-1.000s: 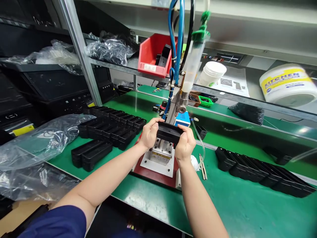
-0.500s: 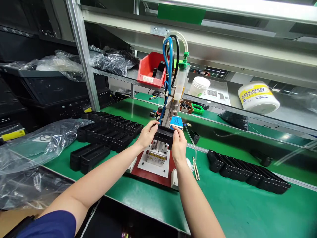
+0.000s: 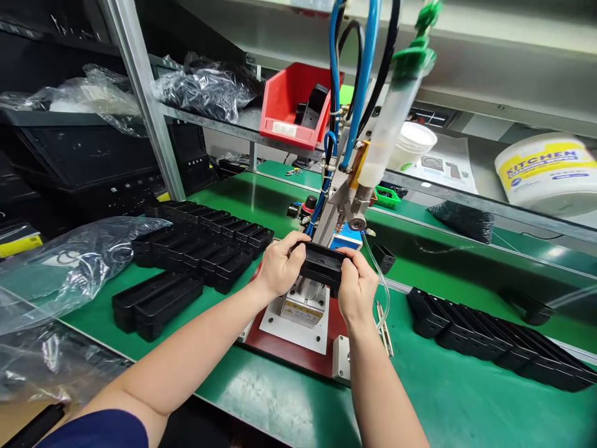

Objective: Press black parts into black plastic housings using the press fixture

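Observation:
Between my two hands is a long black plastic housing [image 3: 324, 264], with its hollow side facing me. My left hand [image 3: 282, 264] grips its left end and my right hand [image 3: 358, 286] its right end, fingers closed on both. Directly behind and above it rises a bench machine [image 3: 357, 211] with a large clear syringe [image 3: 392, 130] and blue and black hoses. Below the housing are the machine's metal fixture with a yellow warning label [image 3: 301, 313] and a dark red base [image 3: 284, 345]. Whether the housing touches the fixture is hidden.
Rows of similar black housings [image 3: 186, 249] lie on the green bench at left, beside a clear plastic bag [image 3: 93, 261]. Another row [image 3: 494, 339] lies at right. A red bin [image 3: 291, 106] and a white wipes tub [image 3: 553, 174] stand on the shelf. Tweezers [image 3: 385, 330] lie right of the base.
My view has come closer to the machine, which appears larger and further right. Both hands keep hold of the black housing, still in front of the machine.

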Demonstrator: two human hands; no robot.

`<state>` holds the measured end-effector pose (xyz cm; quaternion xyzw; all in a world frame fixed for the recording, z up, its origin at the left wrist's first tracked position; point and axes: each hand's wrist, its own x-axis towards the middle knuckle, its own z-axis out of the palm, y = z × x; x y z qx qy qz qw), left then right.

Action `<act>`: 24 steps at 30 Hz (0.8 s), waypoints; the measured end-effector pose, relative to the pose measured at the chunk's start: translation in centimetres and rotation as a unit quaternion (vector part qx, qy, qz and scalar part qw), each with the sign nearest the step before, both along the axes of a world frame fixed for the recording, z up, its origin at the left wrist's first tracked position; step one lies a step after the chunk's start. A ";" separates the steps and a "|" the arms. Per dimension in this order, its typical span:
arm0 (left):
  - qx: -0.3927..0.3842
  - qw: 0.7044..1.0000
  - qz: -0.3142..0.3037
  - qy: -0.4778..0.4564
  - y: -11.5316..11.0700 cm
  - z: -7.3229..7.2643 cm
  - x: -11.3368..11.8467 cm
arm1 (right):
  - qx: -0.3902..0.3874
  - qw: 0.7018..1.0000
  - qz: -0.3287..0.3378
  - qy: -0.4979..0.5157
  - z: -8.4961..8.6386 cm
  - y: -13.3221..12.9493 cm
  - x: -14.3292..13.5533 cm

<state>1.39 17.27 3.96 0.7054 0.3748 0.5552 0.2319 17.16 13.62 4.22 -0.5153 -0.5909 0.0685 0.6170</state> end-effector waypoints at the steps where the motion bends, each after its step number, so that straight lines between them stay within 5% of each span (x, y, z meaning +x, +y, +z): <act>1: -0.005 1.000 -0.006 -0.008 0.0 -0.1 0.1 | 0.005 1.000 -0.003 0.004 -0.1 0.0 -0.1; 11: 0.005 0.998 -0.031 -0.057 0.6 -0.8 0.6 | 0.055 0.997 -0.017 0.043 -0.8 0.3 -1.1; 24: -0.075 0.983 -0.071 -0.154 -1.6 2.2 -0.5 | 0.137 0.990 -0.008 0.031 1.9 -0.8 -1.2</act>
